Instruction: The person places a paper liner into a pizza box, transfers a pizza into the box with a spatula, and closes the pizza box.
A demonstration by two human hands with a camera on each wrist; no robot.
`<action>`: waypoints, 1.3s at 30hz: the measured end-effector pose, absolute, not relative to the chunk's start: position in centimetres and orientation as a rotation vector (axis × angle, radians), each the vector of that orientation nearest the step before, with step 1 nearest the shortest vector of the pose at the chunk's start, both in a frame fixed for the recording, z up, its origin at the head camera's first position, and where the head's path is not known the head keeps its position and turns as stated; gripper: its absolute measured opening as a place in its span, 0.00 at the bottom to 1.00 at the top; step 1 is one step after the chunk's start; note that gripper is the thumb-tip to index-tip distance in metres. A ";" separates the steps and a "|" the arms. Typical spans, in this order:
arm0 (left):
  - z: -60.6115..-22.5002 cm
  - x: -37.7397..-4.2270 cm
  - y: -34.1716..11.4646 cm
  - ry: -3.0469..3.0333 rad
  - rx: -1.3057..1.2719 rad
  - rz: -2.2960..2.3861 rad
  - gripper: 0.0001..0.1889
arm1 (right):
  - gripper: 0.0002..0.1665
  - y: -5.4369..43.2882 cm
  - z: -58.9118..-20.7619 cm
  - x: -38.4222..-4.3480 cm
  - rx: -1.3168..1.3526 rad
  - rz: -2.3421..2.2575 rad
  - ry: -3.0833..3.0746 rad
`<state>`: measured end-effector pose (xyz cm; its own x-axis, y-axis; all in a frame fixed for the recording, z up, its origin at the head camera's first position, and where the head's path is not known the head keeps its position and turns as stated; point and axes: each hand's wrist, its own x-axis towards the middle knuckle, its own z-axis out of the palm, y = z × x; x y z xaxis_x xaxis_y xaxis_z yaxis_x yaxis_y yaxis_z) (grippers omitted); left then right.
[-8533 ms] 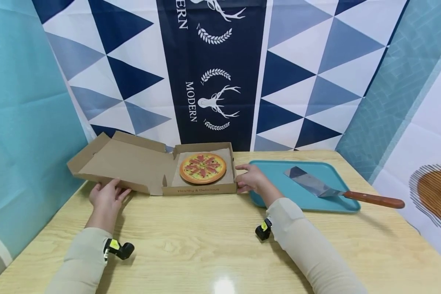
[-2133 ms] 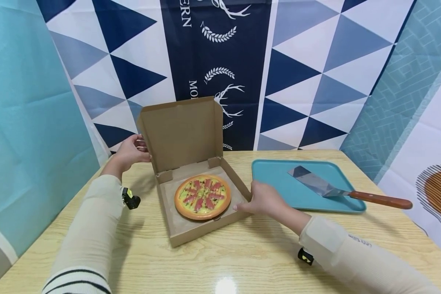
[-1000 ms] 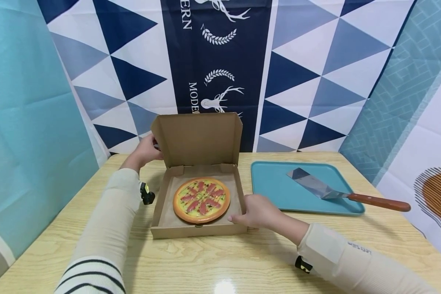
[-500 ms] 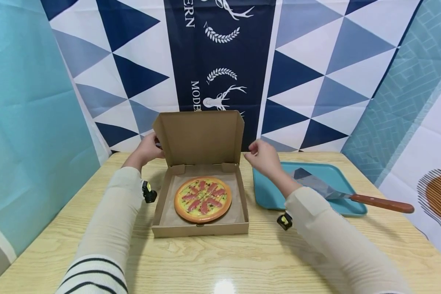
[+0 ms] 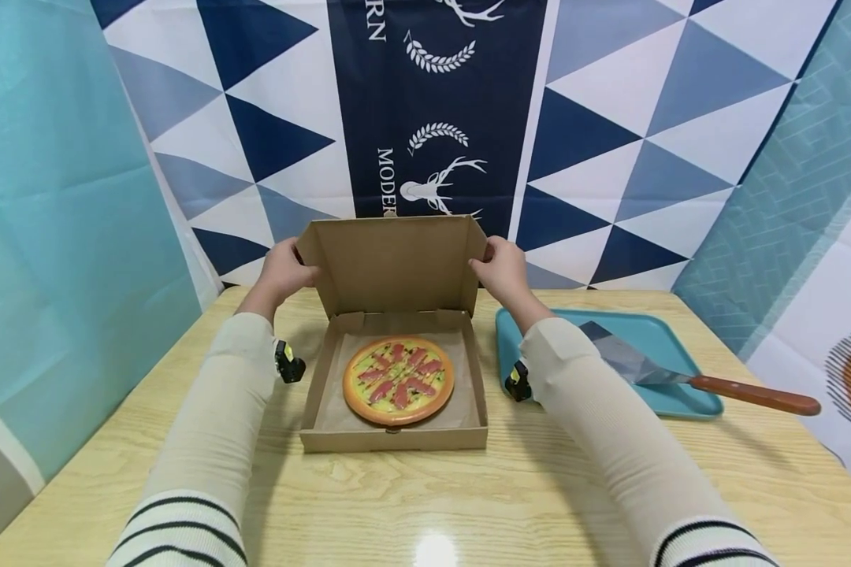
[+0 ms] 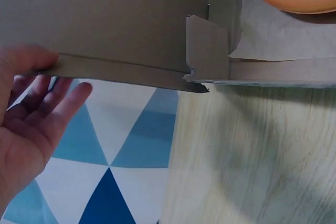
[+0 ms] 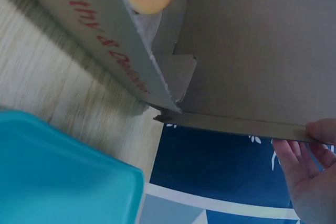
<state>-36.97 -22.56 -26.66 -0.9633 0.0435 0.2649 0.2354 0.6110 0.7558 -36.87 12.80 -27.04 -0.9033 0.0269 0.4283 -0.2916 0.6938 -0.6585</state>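
Note:
A cardboard pizza box [image 5: 393, 439] sits mid-table, its lid [image 5: 397, 264] raised at the back. Inside it, on brown paper, lies a pizza [image 5: 398, 381] with an orange crust and red strips. My left hand [image 5: 284, 272] pinches the lid's left side flap; in the left wrist view the thumb [image 6: 31, 59] is on the inner face, the fingers behind. At the lid's right side flap, my right hand [image 5: 502, 269] does the same. The right wrist view shows that hand [image 7: 315, 182] with thumb and fingers on either side of the cardboard edge.
To the right of the box lies a teal tray [image 5: 652, 337]. A pizza server [image 5: 631, 358] rests on it, its wooden handle [image 5: 755, 394] reaching past the tray's right edge. A patterned cloth [image 5: 440, 94] hangs behind the wooden table [image 5: 369, 512].
The box, earlier lying sideways with its lid flat at left, has been turned to face me with the lid raised. My right hand left the box's front right corner and took the lid's right flap.

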 end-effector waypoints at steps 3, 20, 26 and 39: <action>-26.3 -37.1 -22.5 -2.604 -0.212 -1.170 0.12 | 0.10 12.6 -26.6 -36.9 0.179 0.999 -2.464; -24.3 -36.5 -21.6 -2.528 -0.149 -1.054 0.11 | 0.05 12.2 -24.0 -36.9 0.233 0.888 -2.469; -23.8 -36.0 -21.4 -2.516 -0.145 -1.125 0.15 | 0.06 11.6 -23.4 -36.3 0.255 0.889 -2.496; -24.3 -35.0 -20.4 -2.439 -0.113 -1.187 0.17 | 0.19 10.3 -23.9 -34.9 0.244 1.002 -2.403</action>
<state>-34.95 -20.37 -24.28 -0.9071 -0.1092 0.4065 0.2526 0.6313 0.7333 -34.90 10.30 -23.88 -0.8485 0.0327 0.5281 -0.3522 0.7099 -0.6099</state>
